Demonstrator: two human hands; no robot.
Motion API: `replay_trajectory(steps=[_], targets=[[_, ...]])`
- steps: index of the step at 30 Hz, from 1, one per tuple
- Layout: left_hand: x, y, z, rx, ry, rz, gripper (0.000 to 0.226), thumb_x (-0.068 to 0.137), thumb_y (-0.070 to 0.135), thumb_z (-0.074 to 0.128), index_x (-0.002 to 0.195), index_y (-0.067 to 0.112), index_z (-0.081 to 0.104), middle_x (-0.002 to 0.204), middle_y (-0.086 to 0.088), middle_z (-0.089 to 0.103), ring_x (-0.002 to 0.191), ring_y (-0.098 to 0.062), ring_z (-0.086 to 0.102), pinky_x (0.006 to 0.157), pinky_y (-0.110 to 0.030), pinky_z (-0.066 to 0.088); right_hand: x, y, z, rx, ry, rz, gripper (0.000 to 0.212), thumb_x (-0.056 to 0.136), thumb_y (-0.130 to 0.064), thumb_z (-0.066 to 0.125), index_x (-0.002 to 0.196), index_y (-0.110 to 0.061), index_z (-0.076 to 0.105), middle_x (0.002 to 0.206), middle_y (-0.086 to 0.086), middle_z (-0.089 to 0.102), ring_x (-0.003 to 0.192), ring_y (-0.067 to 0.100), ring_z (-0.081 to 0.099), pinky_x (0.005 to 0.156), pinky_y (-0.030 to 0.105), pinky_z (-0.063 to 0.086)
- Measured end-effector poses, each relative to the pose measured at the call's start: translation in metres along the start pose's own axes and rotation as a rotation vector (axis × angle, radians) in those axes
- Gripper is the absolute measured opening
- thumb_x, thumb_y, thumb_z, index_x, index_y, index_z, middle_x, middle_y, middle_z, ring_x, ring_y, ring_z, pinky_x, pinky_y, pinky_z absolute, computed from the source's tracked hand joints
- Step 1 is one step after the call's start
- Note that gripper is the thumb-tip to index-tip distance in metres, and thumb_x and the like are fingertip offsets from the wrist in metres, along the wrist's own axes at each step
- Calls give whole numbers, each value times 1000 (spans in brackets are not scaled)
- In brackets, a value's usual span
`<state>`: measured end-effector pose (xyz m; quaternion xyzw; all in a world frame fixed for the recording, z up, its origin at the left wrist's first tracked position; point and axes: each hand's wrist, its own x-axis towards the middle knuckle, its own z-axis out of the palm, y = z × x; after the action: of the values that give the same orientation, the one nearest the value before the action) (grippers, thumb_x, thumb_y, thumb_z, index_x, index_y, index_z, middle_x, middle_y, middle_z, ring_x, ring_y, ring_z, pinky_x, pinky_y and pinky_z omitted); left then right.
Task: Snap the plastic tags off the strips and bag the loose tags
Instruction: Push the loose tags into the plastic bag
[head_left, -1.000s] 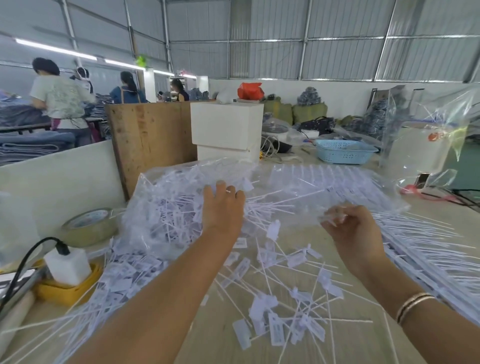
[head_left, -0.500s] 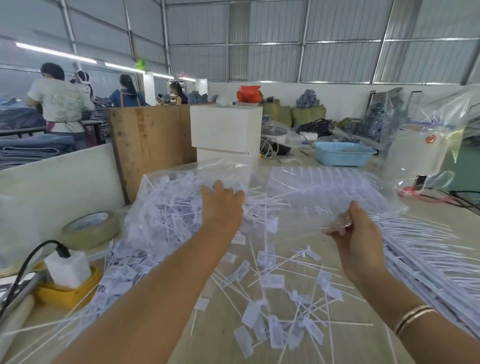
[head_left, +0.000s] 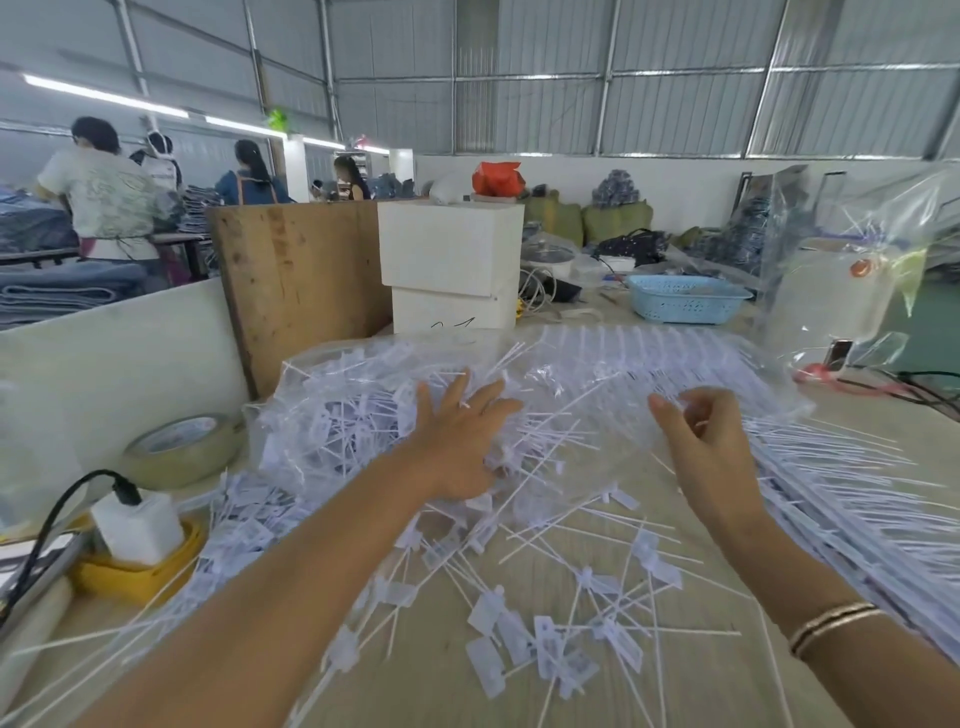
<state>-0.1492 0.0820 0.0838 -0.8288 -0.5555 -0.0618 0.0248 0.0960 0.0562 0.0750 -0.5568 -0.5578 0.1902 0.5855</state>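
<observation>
A clear plastic bag (head_left: 332, 415) stuffed with loose white tags lies across the middle of the wooden table (head_left: 701, 691). My left hand (head_left: 457, 441) is inside the bag's mouth, fingers spread flat on the tags. My right hand (head_left: 701, 441) holds up the bag's upper edge, fingers curled and pinching the film. More loose tags (head_left: 545, 623) with thin tails lie scattered on the table in front of me. Uncut tag strips (head_left: 857, 493) are stacked in rows along the right.
At the left sit a tape roll (head_left: 182, 447) and a white plug on a yellow holder (head_left: 135, 540). A wooden board (head_left: 296, 280), white boxes (head_left: 452, 260), a blue basket (head_left: 685, 296) and another clear bag (head_left: 852, 270) stand behind. People work at the far left.
My left hand has spread its fingers and pushed deeper among the tags in the bag. My right hand still holds the bag's edge, shifted slightly right.
</observation>
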Motion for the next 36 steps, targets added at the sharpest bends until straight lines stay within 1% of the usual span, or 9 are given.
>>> replay_trajectory(steps=[2,5,10,12,15,18,23,28,36], targets=[[-13,-7,-7,-77,-11,39,73,90,32,55,147,44,10,157,18,-6,142,-21,-26,105,-63,-18,-12,-9,-2,24,31,-259,16,91,-32,58,101,-25,48,87,-6,48,76,9,47,67,21,38],[-33,-6,-3,-30,-20,72,63,94,35,48,145,48,13,156,22,-4,139,-22,-30,104,-65,-17,-37,-22,5,-144,-367,-716,4,89,-21,54,88,-21,57,82,-11,54,75,0,49,69,11,38],[-69,9,20,23,33,77,68,97,25,44,147,46,4,156,14,-17,143,-22,-22,110,-62,-13,-73,-21,47,-395,-846,-1063,13,88,-17,60,95,-11,69,94,2,65,84,17,60,76,32,50],[-79,9,24,65,94,71,72,94,17,44,148,43,5,159,10,-8,146,-16,-8,115,-54,-5,-83,-13,64,-476,-980,-1025,29,90,-26,59,116,-15,63,116,3,60,106,18,53,95,32,43],[-91,9,24,47,299,65,62,88,9,49,143,32,35,149,4,36,136,-17,35,116,-46,17,-85,-3,80,-587,-1056,-927,44,91,-33,53,134,-23,49,135,0,48,123,17,38,103,33,30],[-102,12,26,56,461,133,41,74,9,61,112,21,64,112,1,63,102,-23,60,88,-40,45,-72,-1,84,-789,-968,-991,40,92,-25,48,132,-18,51,135,2,49,123,22,41,97,35,29],[-116,5,23,89,350,-278,17,83,22,47,97,18,53,98,1,56,93,-20,53,69,-29,35,-59,-2,81,-860,-912,-967,39,99,-24,36,137,-27,47,144,-7,44,119,20,44,95,33,34],[-129,-36,15,210,-13,-827,54,93,48,32,133,13,41,138,-8,43,126,-28,40,97,-42,36,-67,-10,87,-796,-970,-1002,37,97,-24,41,132,-25,53,137,1,50,119,23,44,97,37,34],[-137,-40,33,116,-148,-909,82,86,71,4,148,21,23,153,-13,25,137,-35,29,109,-51,21,-68,-5,81,-839,-1046,-885,37,99,-26,41,134,-28,50,149,-2,35,131,20,33,103,35,27]])
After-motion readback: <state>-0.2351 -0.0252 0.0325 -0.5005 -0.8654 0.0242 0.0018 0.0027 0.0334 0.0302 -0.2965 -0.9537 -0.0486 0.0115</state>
